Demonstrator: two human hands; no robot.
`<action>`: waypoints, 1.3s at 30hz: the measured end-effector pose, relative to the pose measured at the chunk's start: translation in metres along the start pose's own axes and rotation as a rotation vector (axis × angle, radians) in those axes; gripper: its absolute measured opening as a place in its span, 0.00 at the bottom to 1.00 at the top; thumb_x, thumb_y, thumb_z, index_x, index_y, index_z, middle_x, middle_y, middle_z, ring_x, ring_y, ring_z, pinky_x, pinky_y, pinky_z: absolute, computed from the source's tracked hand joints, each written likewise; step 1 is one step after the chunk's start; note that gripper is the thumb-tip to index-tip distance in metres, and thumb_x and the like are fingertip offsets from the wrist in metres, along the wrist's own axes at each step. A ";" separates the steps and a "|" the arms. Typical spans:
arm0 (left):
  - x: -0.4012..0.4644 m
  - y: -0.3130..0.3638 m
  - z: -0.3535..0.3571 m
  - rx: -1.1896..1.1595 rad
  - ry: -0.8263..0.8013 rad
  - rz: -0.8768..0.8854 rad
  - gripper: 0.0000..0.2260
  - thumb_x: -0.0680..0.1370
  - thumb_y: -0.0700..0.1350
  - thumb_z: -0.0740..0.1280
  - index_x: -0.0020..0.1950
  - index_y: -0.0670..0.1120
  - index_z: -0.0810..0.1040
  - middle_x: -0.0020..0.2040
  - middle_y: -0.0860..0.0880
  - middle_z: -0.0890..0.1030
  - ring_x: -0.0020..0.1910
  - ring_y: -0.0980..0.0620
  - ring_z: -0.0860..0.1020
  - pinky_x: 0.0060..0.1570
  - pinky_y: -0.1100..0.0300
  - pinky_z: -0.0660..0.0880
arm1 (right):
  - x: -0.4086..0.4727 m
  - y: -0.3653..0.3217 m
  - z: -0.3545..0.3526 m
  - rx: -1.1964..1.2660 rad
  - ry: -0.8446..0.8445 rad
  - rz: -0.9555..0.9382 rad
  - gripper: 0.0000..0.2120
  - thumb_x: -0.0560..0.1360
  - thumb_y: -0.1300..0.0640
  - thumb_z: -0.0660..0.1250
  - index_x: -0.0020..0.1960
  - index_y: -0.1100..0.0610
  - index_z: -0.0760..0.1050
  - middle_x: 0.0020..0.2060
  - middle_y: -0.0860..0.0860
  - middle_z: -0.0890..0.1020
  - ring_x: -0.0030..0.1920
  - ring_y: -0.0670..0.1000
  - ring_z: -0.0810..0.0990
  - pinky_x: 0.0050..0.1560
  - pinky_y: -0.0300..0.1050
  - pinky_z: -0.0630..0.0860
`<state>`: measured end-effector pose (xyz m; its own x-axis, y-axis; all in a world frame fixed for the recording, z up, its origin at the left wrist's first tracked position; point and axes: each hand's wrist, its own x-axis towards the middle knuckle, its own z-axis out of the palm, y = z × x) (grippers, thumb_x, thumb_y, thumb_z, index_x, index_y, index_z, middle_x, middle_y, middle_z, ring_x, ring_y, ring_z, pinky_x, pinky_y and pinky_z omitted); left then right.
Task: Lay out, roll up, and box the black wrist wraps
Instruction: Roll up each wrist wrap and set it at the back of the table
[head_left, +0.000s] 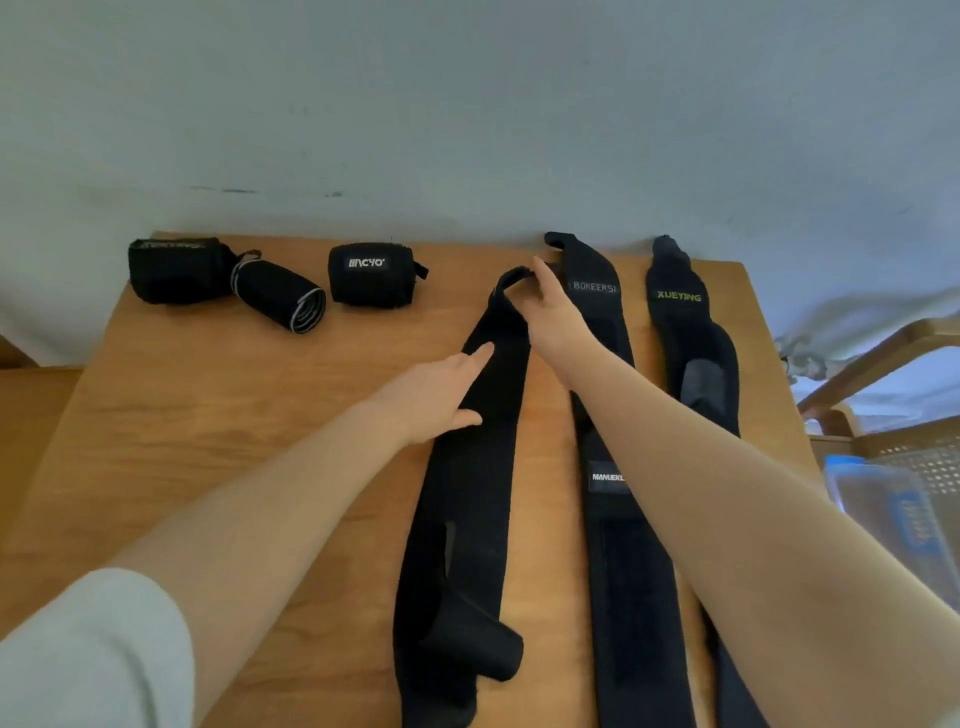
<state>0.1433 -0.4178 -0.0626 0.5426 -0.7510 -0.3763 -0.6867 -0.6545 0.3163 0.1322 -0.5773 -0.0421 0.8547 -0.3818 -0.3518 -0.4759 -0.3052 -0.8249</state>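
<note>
pinching the far end of the left-most unrolled wrap (467, 467), my right hand (550, 312) has fingers and thumb curled round the thumb loop (511, 278) up near the wall, lifting it a little off the wood. my left hand (441, 395) lies flat and loose on the same strap lower down, fingers straight, pressing its left edge to the table (234, 415).

that wrap runs from the far half of the table toward me, and its near end curls up in a loose flap (467, 639) (the velcro end, i think, though i cannot tell for sure). just beside it on the right lies a second strap (623, 571), flat, marked bokeersi at the far end and carrying a white-lettered label partly hidden under my right forearm. further right is a third strap (691, 353) with green xueying lettering, also laid out lengthwise, its far tip touching the wall.

along the far left of the table sit three wraps rolled up: a blocky roll (176, 270) at the corner, a grey-edged roll (280, 296) tipped on its side and touching it, and a roll marked with white letters (371, 273) standing apart to the right.

off the table's right edge i see a clear plastic box (893, 519) with blue trim, resting on a cane-seated chair (909, 447).
</note>
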 end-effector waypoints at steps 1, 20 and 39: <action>0.007 0.002 -0.001 0.054 -0.024 -0.009 0.39 0.77 0.53 0.65 0.78 0.48 0.43 0.73 0.46 0.63 0.57 0.48 0.76 0.54 0.55 0.75 | 0.011 -0.001 0.001 -0.033 -0.006 0.013 0.27 0.82 0.64 0.52 0.78 0.49 0.50 0.70 0.55 0.68 0.63 0.56 0.73 0.58 0.46 0.73; 0.039 -0.020 -0.009 0.321 -0.101 -0.012 0.50 0.65 0.72 0.65 0.78 0.50 0.49 0.78 0.44 0.42 0.76 0.46 0.40 0.70 0.52 0.32 | 0.078 0.016 0.034 -0.786 0.093 -0.282 0.36 0.78 0.60 0.61 0.78 0.54 0.43 0.71 0.55 0.65 0.68 0.58 0.66 0.64 0.53 0.66; 0.037 -0.006 -0.002 0.216 -0.041 -0.229 0.48 0.69 0.72 0.60 0.78 0.50 0.41 0.78 0.45 0.42 0.77 0.46 0.45 0.74 0.50 0.48 | -0.019 0.057 -0.017 -0.751 0.047 -0.357 0.23 0.82 0.53 0.54 0.75 0.57 0.59 0.76 0.54 0.58 0.75 0.55 0.56 0.73 0.51 0.53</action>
<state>0.1691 -0.4421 -0.0766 0.6780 -0.5795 -0.4522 -0.6383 -0.7692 0.0287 0.0854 -0.6022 -0.0746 0.9789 -0.1821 -0.0924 -0.2035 -0.9093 -0.3629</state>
